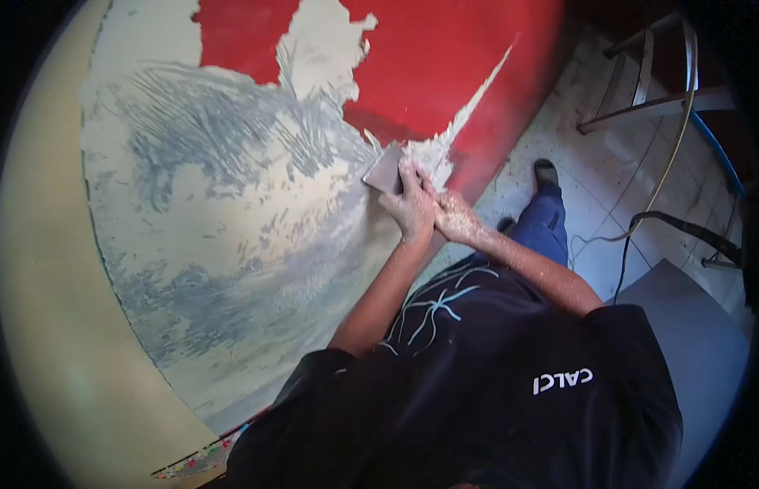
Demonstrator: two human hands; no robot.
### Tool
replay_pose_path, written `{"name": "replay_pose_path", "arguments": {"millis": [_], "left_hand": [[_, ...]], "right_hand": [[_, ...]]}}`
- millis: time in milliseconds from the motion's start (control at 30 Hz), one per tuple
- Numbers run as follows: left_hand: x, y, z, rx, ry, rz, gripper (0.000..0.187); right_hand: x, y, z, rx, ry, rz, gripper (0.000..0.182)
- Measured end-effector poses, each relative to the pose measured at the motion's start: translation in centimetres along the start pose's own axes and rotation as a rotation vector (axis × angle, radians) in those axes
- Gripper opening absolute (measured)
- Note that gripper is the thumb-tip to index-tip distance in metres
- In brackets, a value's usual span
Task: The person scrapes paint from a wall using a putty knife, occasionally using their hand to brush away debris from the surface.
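Observation:
My left hand point(412, 205) presses on a scraper point(382, 169) with a flat, wide metal blade, its fingers stretched along the blade. Right beside it, my right hand point(458, 218) is closed around the handle end, which the fingers hide. Both hands are dusted with pale specks. The blade lies against a large panel point(257, 236) at the border of its red layer point(436, 65). Where red is absent, the surface is cream with grey scrape marks. A ragged pale strip point(481, 90) runs up into the red from near the blade.
To the right, a metal-framed stand point(640, 106) rests on a tiled floor point(608, 187) strewn with debris. A yellowish hose point(677, 155) and a black cable point(689, 228) run nearby. A grey flat sheet point(689, 342) lies at lower right. A beige surface point(61, 285) borders the panel's left.

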State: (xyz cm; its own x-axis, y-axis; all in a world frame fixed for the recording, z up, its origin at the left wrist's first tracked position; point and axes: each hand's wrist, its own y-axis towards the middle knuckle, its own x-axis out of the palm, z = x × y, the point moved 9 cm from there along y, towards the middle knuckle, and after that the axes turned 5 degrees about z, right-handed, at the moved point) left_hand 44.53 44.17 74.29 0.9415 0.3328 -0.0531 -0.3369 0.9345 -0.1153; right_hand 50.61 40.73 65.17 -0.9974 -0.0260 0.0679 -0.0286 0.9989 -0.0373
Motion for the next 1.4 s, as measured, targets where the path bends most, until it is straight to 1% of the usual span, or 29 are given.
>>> {"name": "replay_pose_path", "arguments": {"millis": [33,100,133,233,267,300,367,467,567,600,700,733,767,833,867,967,1033,1100,1133,1200,1233,1267,1300,1367,1400], "left_hand": [[-0.4,-0.4,-0.6,-0.050,-0.051,0.014,0.031],[0.2,-0.7,-0.7,-0.118,-0.174,0.032,0.030],[0.2,-0.9,-0.1,-0.048,-0.108,0.012,0.030],[0.3,-0.1,0.7,-0.023,-0.017,0.016,0.029],[0.1,-0.2,0.6,-0.013,-0.070,0.064,0.030],[0.6,-0.5,0.6,-0.056,-0.112,0.007,0.032],[0.5,-0.8,0.2,-0.046,-0.079,-0.017,0.033],[0.7,-0.5,0.8,-0.021,-0.058,0.041,0.033],[1.0,-0.6,1.0,-0.012,-0.105,-0.015,0.031],[1.1,-0.7,0.9,-0.032,-0.118,-0.011,0.024],[0.1,-0.5,-0.2,-0.018,-0.075,0.052,0.020],[1.4,-0.7,2.9,0.059,-0.063,0.009,0.021],[1.6,0.0,4.1,0.194,-0.012,-0.009,0.023],[2.3,0.2,4.5,0.006,-0.154,-0.021,0.023],[2.0,0.3,4.1,0.075,-0.023,-0.042,0.024],[0.1,-1.0,1.1,0.049,0.009,0.096,0.033],[1.2,-0.4,1.8,0.023,-0.046,0.000,0.030],[1.8,0.1,2.3,-0.023,-0.076,-0.005,0.028],[1.5,0.0,2.0,-0.018,-0.100,-0.006,0.027],[0.9,0.0,1.3,-0.004,-0.086,0.005,0.028],[1.1,-0.4,2.0,-0.003,-0.074,0.006,0.029],[1.4,-0.4,2.7,0.012,-0.091,0.031,0.029],[2.2,0.2,3.1,0.016,-0.123,-0.005,0.028],[2.4,0.3,4.7,0.002,-0.167,-0.027,0.026],[1.5,1.1,3.4,0.108,-0.034,-0.023,0.023]], "right_hand": [[0.2,-0.7,0.1,0.085,-0.002,-0.044,0.038],[-0.8,-0.9,-1.7,0.219,-0.016,-0.123,0.038],[-0.7,-1.0,-1.5,0.221,-0.071,-0.131,0.038],[-0.8,-0.1,-1.3,0.224,-0.046,-0.073,0.037],[-0.9,0.1,-4.0,-0.017,-0.093,-0.008,0.037],[-0.7,-0.9,-1.9,0.316,-0.031,-0.153,0.035],[-1.0,-0.7,-2.2,0.184,-0.101,-0.149,0.034],[-1.5,-0.3,-2.7,0.153,-0.001,0.001,0.033],[-1.5,-0.5,-2.8,0.170,-0.078,-0.074,0.034],[-1.7,-0.7,-2.9,0.218,-0.079,-0.095,0.033],[-1.1,-0.6,-1.1,0.105,-0.094,-0.053,0.034],[-1.5,0.4,-3.3,-0.003,-0.100,0.000,0.034],[-1.8,0.9,-3.6,0.022,-0.085,-0.016,0.035],[-1.6,1.5,-4.2,0.079,-0.045,-0.092,0.037],[-2.1,1.4,-6.4,0.006,-0.153,-0.107,0.035],[-1.2,-0.6,-1.9,0.137,-0.058,-0.080,0.036],[-1.4,-0.1,-2.5,0.135,-0.088,-0.049,0.036],[-1.9,0.4,-4.5,0.205,-0.026,-0.109,0.037],[-2.0,0.4,-5.0,0.142,-0.050,-0.117,0.040],[-1.7,-0.2,-3.9,0.216,-0.027,-0.104,0.040],[-1.4,-0.4,-3.5,0.261,-0.012,-0.092,0.041],[-1.5,0.4,-4.1,0.158,-0.117,-0.071,0.041],[-1.9,1.1,-3.7,0.153,-0.106,-0.071,0.041],[-2.2,1.2,-6.7,0.174,-0.070,-0.117,0.042],[-2.0,1.5,-6.3,0.027,-0.160,-0.118,0.043]]}}
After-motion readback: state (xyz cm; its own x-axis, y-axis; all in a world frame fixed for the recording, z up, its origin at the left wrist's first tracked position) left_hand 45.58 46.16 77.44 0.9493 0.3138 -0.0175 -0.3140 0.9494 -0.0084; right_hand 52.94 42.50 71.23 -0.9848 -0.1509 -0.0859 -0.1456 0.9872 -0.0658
